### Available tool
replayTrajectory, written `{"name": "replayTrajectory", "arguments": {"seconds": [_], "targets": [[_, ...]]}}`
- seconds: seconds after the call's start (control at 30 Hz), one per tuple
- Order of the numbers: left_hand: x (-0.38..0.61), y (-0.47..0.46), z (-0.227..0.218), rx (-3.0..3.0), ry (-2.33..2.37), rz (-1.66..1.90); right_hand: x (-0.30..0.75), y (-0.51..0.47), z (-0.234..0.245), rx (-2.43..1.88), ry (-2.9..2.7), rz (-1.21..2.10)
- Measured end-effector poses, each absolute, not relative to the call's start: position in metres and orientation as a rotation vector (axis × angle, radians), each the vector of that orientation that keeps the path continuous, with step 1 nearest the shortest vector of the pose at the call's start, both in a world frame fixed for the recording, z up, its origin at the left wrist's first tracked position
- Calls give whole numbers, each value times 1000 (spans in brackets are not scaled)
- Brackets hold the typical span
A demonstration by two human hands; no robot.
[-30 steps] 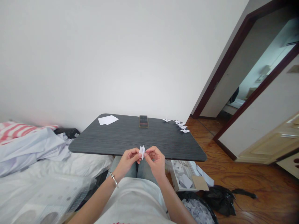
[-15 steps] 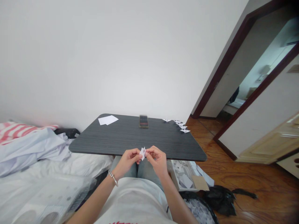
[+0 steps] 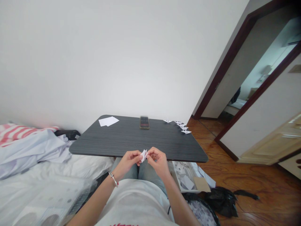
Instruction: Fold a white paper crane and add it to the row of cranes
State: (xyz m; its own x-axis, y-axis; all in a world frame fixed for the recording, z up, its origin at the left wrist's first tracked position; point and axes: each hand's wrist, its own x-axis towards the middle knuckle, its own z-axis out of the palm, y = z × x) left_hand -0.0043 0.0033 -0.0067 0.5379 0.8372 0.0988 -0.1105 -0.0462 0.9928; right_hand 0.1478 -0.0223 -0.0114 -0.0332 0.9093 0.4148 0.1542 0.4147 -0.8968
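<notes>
A: That small folded white paper piece (image 3: 143,154) sits pinched between your left hand (image 3: 129,161) and your right hand (image 3: 158,160), with the fingertips of both closed on its lower part, just over the near edge of the dark table (image 3: 131,139).

B: It looks almost weightless to me, thin and easily crushed. Hold it lightly by the creased edges, not by the flared points.

A: On the tabletop you have white sheets (image 3: 108,121) at the far left, a small dark upright object (image 3: 144,122) at the back, and a row of paper cranes (image 3: 181,126) at the far right.

B: Bedding (image 3: 35,150) lies to your left. A box of paper scraps (image 3: 185,181) stands on the wooden floor (image 3: 246,180) to your right, near the open doorway (image 3: 249,78).
</notes>
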Motion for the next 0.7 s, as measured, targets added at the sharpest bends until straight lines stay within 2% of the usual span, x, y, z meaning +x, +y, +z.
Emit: {"name": "replayTrajectory", "arguments": {"seconds": [0.7], "targets": [[-3, 0, -3, 1374, 726, 889, 145, -19, -15, -945, -1355, 940]]}}
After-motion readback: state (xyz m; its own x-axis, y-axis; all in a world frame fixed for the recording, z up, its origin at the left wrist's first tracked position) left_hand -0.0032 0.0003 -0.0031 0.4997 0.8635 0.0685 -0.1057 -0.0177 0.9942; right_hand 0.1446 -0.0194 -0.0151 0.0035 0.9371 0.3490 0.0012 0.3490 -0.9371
